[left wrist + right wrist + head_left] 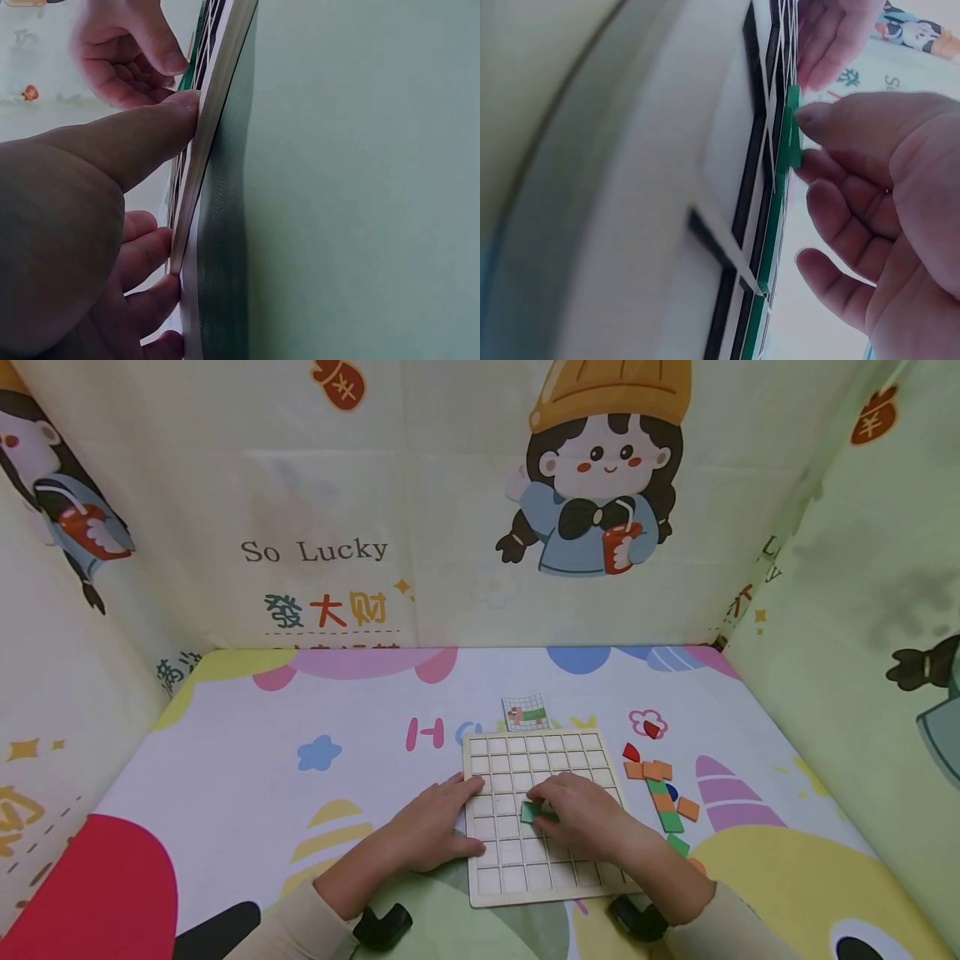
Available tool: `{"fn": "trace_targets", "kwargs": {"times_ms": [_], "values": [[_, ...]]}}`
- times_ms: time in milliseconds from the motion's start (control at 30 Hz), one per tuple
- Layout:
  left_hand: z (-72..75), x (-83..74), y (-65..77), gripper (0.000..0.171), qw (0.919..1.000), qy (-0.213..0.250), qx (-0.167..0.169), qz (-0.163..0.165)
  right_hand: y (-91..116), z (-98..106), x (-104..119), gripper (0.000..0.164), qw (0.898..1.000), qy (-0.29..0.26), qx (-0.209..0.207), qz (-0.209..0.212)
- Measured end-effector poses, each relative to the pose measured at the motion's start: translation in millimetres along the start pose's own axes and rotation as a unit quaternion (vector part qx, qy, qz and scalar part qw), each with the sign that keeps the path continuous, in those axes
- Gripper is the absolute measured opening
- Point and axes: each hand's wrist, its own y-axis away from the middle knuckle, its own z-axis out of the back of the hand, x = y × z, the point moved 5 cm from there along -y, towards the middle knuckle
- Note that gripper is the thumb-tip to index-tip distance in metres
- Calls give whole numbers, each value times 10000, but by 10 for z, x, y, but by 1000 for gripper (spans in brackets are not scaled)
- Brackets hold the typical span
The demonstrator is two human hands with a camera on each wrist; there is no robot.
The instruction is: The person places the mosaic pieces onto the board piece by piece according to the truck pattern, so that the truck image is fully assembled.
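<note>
My right hand [581, 814] is over the middle of the wooden grid board [498, 881], pinching a green square tile [528, 812] between thumb and fingers. In the right wrist view that green tile [795, 127] stands slightly tilted at the grid, and more green pieces [772, 240] lie in the cells nearby, hidden under the hand in the head view. At the board's left edge rests my left hand [431, 827], fingers spread. Its thumb [161, 135] and fingertips touch the board's side in the left wrist view.
Loose orange tiles [658, 770], green tiles [670, 822], red pieces [632, 752] and a blue piece [672, 792] lie right of the board. Behind it is a small card [527, 713] with a gridded coloured picture. Printed cloth walls [450, 510] enclose the patterned table [225, 760].
</note>
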Motion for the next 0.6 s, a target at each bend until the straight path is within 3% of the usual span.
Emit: {"fn": "trace_targets", "kwargs": {"times_ms": [200,600], "values": [[3,0,-10,83,10000,11,18,5,-23,9,-17,25,9998,162,-80,-65],[-3,1,-7,83,10000,19,66,60,-42,12,-74,27,9986,-183,-46,-495]]}}
